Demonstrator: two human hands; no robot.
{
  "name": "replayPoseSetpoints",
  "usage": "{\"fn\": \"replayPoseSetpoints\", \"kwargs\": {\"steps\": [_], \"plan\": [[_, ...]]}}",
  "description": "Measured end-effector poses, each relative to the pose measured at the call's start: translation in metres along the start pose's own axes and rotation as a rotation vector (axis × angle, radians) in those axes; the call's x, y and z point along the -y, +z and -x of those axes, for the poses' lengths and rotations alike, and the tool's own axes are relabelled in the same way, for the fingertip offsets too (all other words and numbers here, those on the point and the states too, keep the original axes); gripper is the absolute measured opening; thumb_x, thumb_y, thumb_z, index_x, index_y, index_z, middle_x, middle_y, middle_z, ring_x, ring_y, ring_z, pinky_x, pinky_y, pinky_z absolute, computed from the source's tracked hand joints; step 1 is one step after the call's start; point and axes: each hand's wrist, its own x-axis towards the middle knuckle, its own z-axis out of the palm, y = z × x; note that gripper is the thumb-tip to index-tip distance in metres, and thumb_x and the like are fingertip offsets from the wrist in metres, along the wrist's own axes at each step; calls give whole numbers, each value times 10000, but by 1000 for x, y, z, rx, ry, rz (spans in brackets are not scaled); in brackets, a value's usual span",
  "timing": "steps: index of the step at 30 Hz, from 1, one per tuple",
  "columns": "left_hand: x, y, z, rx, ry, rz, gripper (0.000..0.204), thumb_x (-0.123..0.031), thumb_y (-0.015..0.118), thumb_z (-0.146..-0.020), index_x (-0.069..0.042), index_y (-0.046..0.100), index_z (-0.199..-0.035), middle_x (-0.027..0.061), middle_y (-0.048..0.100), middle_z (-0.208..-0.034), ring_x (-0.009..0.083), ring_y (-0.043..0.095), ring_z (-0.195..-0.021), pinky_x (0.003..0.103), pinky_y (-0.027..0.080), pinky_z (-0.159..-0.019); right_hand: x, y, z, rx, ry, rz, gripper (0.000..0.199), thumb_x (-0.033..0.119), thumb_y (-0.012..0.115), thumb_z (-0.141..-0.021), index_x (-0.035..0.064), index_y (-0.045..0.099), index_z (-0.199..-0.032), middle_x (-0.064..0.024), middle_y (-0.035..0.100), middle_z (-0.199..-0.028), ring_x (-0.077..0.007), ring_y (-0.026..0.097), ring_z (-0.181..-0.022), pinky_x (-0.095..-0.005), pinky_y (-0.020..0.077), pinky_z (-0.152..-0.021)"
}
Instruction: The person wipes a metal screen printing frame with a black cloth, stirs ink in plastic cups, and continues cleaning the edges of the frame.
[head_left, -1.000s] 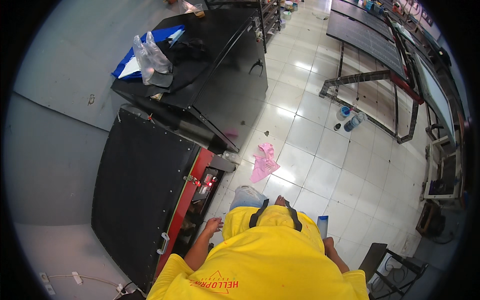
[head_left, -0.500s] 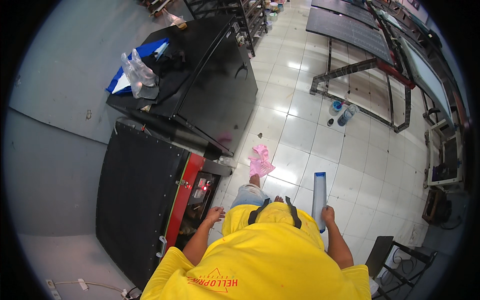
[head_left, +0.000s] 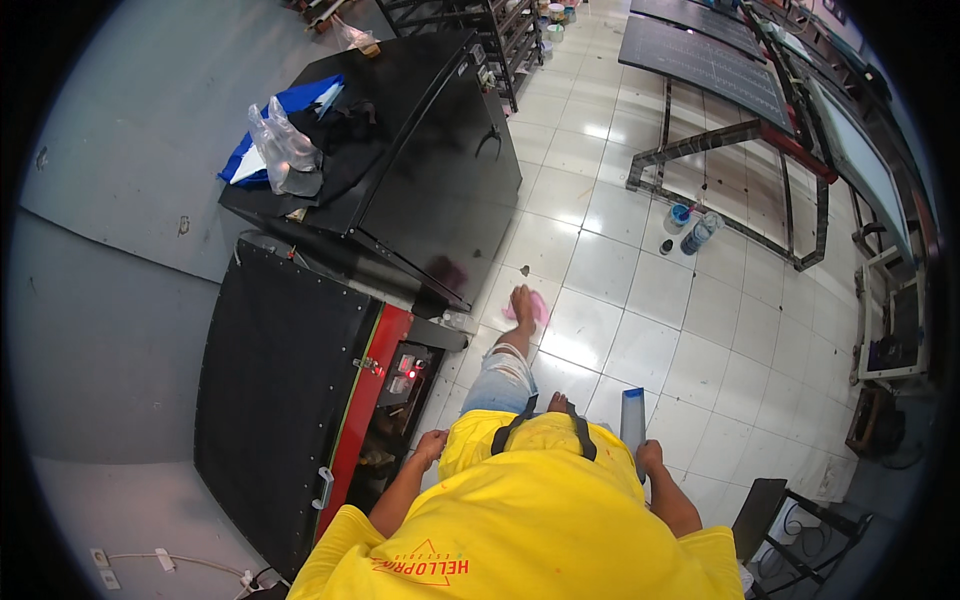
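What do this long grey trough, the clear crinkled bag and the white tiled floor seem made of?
Long grey trough: satin metal or perhaps plastic, from its smooth sides. Clear crinkled bag: thin, glossy plastic, given its see-through, shiny folds. White tiled floor: probably glazed ceramic, as it mirrors light.

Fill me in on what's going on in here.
A person in a yellow shirt is on a white tiled floor, one leg forward. Their right hand holds a long grey trough-like tool with blue ends at their side. The left hand hangs by a black machine with a red edge, with nothing visible in it. The forward foot partly hides a pink cloth; whether it treads on it is unclear.
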Motion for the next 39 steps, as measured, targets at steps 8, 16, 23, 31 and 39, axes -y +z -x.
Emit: {"fn": "replayPoseSetpoints", "kwargs": {"steps": [8,16,23,31,39], "plan": [[9,3,-10,-20,-4,-8,433,-340,516,-959,18,601,-1188,127,666,-1102,203,624,-969,305,459,-865,2,-2,-31,-4,-28,-93,322,189,496,-844,-63,655,-965,-282,650,-979,-416,630,-953,-454,504,-852],[-17,19,-21,-9,75,79,400,-360,527,-953,-7,618,-1118,72,652,-934,172,591,-794,317,476,-713,8,-8,-46,-69,-69,-48,326,196,510,-828,-60,674,-944,-294,652,-953,-406,649,-917,-441,517,-810],[-15,23,-35,-47,53,0,395,-342,535,-949,-3,632,-1129,95,677,-998,176,623,-855,308,485,-767,21,-16,-42,-40,-12,-85,324,182,516,-813,-60,672,-960,-293,655,-948,-398,656,-905,-436,517,-814],[-41,27,-35,-34,43,-39,389,-318,541,-937,9,638,-1123,106,686,-1006,177,632,-901,301,481,-811,27,-13,-51,72,56,-16,326,182,509,-832,-57,663,-991,-281,653,-995,-389,645,-956,-431,516,-830],[-64,22,-78,340,-115,522,593,-529,406,-966,-50,538,-1290,111,627,-1206,227,613,-1065,351,476,-923,84,-31,-74,196,98,96,305,186,516,-845,-22,661,-1014,-254,646,-1070,-374,631,-1015,-425,510,-868]]}}
